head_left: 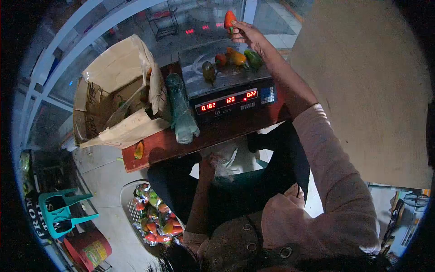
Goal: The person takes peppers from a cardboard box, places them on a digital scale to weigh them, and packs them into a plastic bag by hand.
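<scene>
My right hand (247, 35) is raised over the far edge of a digital scale (192, 88), closed around a red pepper (229, 19). Several peppers lie on the scale's plate, among them an orange pepper (236, 57), a green pepper (253, 59) and a dark pepper (208, 72). Red digits (230, 99) glow on the scale's front, reading about 0.182, 1.20 and 0.22. Low between my knees, my left hand (207, 164) grips a clear plastic bag (225, 168); its fingers are partly in shadow.
The scale stands on a red-brown bench (217, 133). Beside it lie a roll of plastic bags (181, 109), an open cardboard box (127, 131) and a loose pepper (139, 150). A basket (128, 204) of wrapped peppers is on the floor, with a green stool (68, 222) further left.
</scene>
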The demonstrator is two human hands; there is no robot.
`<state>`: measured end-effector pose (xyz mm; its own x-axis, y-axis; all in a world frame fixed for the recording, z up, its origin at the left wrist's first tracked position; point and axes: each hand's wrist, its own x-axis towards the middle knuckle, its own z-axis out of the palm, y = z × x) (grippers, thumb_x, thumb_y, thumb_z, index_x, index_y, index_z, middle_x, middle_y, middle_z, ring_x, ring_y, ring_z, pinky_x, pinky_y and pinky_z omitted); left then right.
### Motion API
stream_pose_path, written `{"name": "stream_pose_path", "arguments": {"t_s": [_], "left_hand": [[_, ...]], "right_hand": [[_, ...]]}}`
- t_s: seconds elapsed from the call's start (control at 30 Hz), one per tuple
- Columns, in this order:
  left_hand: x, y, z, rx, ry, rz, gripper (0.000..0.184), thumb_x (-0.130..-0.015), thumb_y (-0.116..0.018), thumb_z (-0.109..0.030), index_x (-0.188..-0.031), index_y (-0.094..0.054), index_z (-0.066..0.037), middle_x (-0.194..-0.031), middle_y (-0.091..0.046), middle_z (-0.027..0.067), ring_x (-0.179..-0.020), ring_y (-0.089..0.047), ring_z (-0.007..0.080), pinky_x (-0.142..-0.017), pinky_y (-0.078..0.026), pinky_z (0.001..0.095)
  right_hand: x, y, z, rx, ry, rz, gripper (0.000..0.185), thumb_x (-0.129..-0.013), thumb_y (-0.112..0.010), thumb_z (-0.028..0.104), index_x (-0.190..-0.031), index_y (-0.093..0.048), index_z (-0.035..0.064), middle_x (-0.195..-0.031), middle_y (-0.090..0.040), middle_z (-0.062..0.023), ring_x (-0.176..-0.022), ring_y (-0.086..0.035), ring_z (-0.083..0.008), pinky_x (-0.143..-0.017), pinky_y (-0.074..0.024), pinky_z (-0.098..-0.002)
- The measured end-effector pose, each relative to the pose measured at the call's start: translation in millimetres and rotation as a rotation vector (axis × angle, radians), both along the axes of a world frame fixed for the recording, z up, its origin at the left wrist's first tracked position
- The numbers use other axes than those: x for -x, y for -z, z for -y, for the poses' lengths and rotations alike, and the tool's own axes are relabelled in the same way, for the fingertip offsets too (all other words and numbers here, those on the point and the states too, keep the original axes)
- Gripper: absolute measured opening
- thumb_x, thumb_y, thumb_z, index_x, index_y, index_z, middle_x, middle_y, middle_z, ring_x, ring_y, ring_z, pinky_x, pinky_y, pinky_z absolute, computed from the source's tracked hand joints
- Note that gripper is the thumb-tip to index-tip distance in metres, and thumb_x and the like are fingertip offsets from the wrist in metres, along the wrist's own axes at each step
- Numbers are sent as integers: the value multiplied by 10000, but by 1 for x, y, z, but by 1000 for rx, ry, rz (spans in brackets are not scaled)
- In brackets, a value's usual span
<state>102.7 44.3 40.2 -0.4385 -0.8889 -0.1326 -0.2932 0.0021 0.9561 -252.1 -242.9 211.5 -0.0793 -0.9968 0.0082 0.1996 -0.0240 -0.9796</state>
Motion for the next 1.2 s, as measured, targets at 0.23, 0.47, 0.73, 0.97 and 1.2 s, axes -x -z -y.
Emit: {"name": "stream_pose_path", "arguments": {"t_s": [0.23, 0.47, 0.73, 0.97, 1.2], "left_hand": [[-2, 21, 2, -55, 44, -193, 219, -823, -479, -201, -906, -572, -21, -872, -591, 144, -847, -562, 270, -760, -424, 350], [27, -19, 47, 362, 335, 222, 208, -790, -464, -138, -938, -564, -31, -910, -572, 180, -846, -542, 337, -776, -431, 405], [47, 62, 96, 196, 438, -63, 259, -750, -447, -60, -985, -549, -19, -940, -567, 178, -850, -550, 306, -771, -438, 390], [39, 27, 115, 162, 344, -116, 257, -805, -403, -65, -1009, -559, -61, -962, -582, 114, -918, -542, 256, -831, -419, 368], [42, 34, 121, -145, 339, -97, 261, -826, -448, -209, -976, -535, -13, -928, -560, 164, -859, -543, 302, -785, -430, 373]], "right_hand": [[-58, -48, -4, 134, -171, -1, 360, -845, -496, 311, -1068, -494, 29, -984, -555, -88, -773, -580, -163, -771, -479, -342], [-146, -105, 10, 158, -450, -66, 414, -836, -487, 360, -1084, -514, 30, -915, -581, -94, -756, -581, -156, -735, -476, -298], [-238, -112, 38, 326, -683, -579, 431, -817, -513, 401, -1069, -545, 54, -858, -573, -61, -710, -560, -122, -669, -465, -269], [-323, -55, 98, 91, -635, -453, 524, -793, -528, 459, -1095, -509, 32, -936, -562, -96, -773, -570, -178, -725, -465, -307], [-328, 18, 100, 384, -1081, -1403, 374, -802, -511, 302, -1039, -534, 13, -959, -564, -127, -811, -569, -209, -723, -472, -329]]}}
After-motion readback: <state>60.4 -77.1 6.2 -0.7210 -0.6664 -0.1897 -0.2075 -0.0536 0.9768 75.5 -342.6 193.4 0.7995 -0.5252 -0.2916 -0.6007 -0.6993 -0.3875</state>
